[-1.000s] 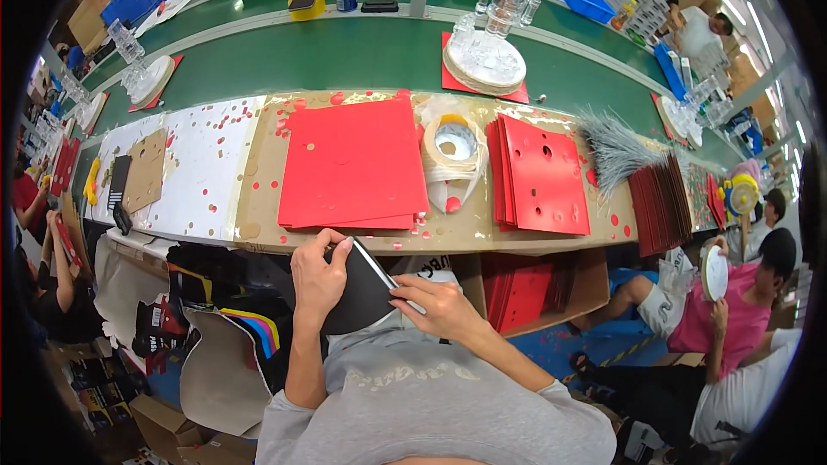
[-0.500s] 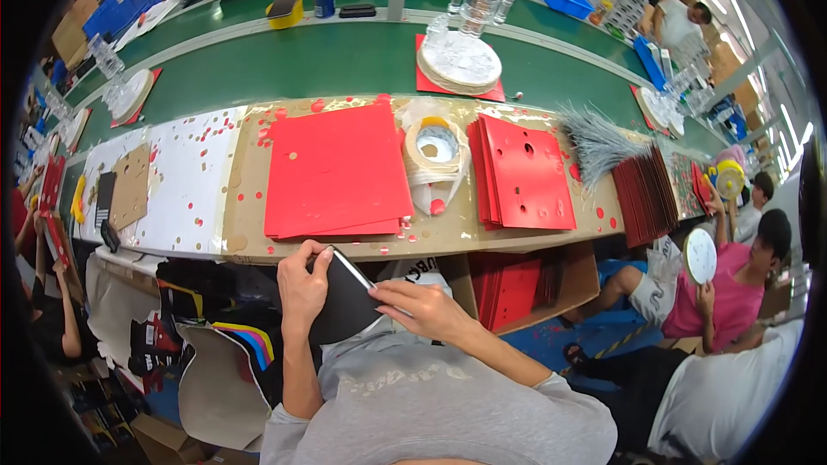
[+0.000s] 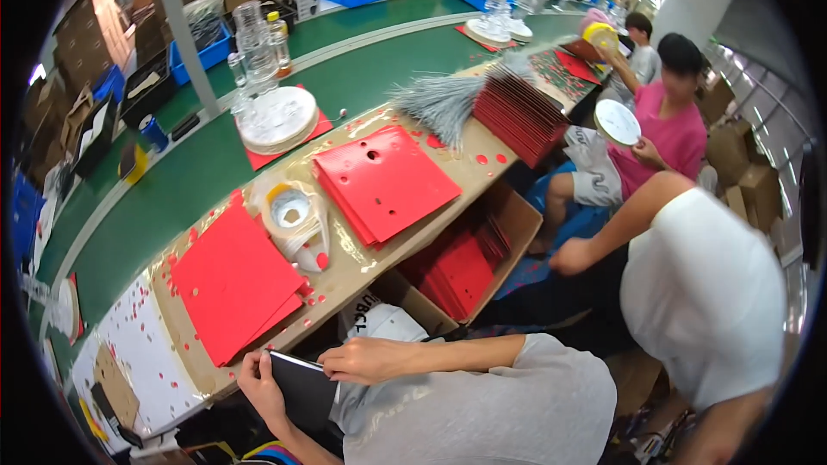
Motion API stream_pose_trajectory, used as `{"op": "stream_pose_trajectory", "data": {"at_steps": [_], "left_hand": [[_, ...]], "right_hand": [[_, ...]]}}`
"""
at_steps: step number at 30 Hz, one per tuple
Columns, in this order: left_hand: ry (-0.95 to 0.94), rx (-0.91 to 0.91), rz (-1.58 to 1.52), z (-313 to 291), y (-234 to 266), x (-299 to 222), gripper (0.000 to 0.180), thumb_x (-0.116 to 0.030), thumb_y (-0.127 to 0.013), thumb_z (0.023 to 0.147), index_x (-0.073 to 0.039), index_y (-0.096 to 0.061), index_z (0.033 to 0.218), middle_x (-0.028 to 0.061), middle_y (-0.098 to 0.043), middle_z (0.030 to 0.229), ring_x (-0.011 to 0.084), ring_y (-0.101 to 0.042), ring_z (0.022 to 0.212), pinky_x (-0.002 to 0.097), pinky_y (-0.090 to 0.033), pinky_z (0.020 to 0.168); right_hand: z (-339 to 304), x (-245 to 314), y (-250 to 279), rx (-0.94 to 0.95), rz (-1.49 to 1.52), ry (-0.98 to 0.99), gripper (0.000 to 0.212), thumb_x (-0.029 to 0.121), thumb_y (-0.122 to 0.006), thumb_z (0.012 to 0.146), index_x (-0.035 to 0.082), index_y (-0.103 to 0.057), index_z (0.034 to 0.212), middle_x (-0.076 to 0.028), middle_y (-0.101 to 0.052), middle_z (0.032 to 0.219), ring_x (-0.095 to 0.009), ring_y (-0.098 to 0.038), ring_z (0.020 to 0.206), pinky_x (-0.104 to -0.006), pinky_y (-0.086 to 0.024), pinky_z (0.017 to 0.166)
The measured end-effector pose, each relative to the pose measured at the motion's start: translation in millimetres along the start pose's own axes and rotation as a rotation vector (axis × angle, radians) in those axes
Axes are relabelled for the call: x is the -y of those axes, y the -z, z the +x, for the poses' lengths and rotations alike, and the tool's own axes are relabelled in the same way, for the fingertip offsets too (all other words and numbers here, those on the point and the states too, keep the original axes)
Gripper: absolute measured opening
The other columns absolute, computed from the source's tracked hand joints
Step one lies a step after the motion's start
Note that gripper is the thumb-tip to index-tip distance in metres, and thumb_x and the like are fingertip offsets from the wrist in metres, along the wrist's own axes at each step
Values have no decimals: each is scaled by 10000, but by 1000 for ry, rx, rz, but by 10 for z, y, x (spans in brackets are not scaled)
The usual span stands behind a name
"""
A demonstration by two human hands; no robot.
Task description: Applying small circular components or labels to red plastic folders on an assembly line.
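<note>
Black sheet [image 3: 301, 392] at bottom centre-left of frame, tilted, pale strip along upper edge. Left hand [image 3: 261, 383] grips its left corner, thumb on top. Right hand [image 3: 362, 362] pinches the upper edge near the right end, fingers bunched. Sheet is in front of the bench [image 3: 349, 271], which runs diagonally from lower left to upper right. Red sheets [image 3: 233, 280] lie left of centre, just above the hands. Tape roll [image 3: 280, 202] next to them, then holed red stack [image 3: 392, 185] at centre. Wire bundle [image 3: 439, 103] and dark-red stack [image 3: 521, 116] upper centre-right, touching. Carton [image 3: 517, 211] with red sheets below the bench, right of centre. Green belt [image 3: 345, 86] behind, carrying white discs [image 3: 280, 120]. Person in pink [image 3: 659, 138] upper right, holding white disc [image 3: 618, 122]. Person in white [image 3: 702, 293] lower right.
</note>
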State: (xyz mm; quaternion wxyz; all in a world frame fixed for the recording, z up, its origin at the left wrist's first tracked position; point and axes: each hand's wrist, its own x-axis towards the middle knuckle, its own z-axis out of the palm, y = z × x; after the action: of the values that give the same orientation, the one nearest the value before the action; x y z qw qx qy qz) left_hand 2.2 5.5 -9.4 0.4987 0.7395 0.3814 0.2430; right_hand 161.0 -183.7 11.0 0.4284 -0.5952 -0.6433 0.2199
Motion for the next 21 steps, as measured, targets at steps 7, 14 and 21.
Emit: {"op": "stream_pose_trajectory", "data": {"at_steps": [7, 14, 21], "left_hand": [[-4, 7, -3, -14, 68, 1, 213, -111, -595, 989, 19, -556, 825, 7, -501, 701, 109, -423, 667, 288, -352, 611], [-33, 30, -24, 72, 87, 166, 217, -126, -578, 1014, 10, -559, 846, 1, -505, 736, 94, -422, 695, 260, -348, 624], [14, 37, 74, 71, 240, 70, 206, -152, -567, 1028, 1, -578, 891, 2, -520, 789, 105, -450, 735, 264, -380, 654]], "right_hand": [[29, -78, -27, -127, 210, 40, 134, 51, -711, 795, -15, -650, 894, -134, -690, 861, -341, -682, 822, -428, -537, 717], [67, -104, -23, -225, 158, 111, 112, 46, -725, 784, 22, -638, 851, -102, -683, 1057, -301, -663, 952, -403, -542, 780], [270, 14, 57, -200, 268, 199, 134, 45, -735, 807, 30, -612, 856, -85, -668, 1050, -276, -645, 976, -391, -541, 795]]}}
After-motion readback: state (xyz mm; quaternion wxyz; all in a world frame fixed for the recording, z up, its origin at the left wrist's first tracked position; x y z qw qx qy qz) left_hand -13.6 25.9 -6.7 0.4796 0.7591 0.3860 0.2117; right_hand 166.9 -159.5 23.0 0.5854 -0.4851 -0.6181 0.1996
